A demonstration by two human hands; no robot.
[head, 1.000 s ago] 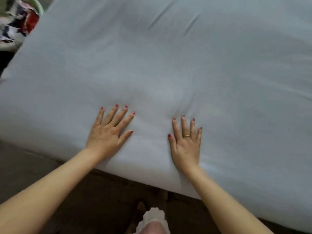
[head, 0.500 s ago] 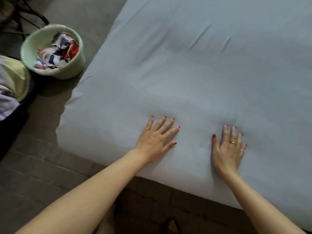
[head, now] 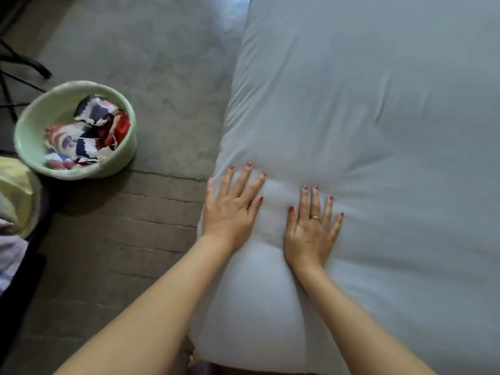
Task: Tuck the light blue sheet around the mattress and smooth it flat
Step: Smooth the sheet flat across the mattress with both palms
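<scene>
The light blue sheet [head: 378,109] covers the mattress, which fills the right half of the head view. It lies mostly flat, with a few shallow creases near the middle right. My left hand [head: 230,209] presses flat on the sheet at the mattress's left edge near the corner, fingers spread. My right hand [head: 311,234], with a gold ring, lies flat on the sheet just to the right of it, fingers straight. Neither hand grips the fabric.
A pale green basin [head: 32,131] holding patterned red, white and blue cloth stands on the concrete floor [head: 162,63] to the left. A yellowish bundle [head: 16,190] lies at the far left edge. Thin black legs [head: 24,66] cross the top left corner.
Both hands have slid left along the sheet toward the mattress's corner, still flat. The view has swung left, bringing the basin and floor fully into sight.
</scene>
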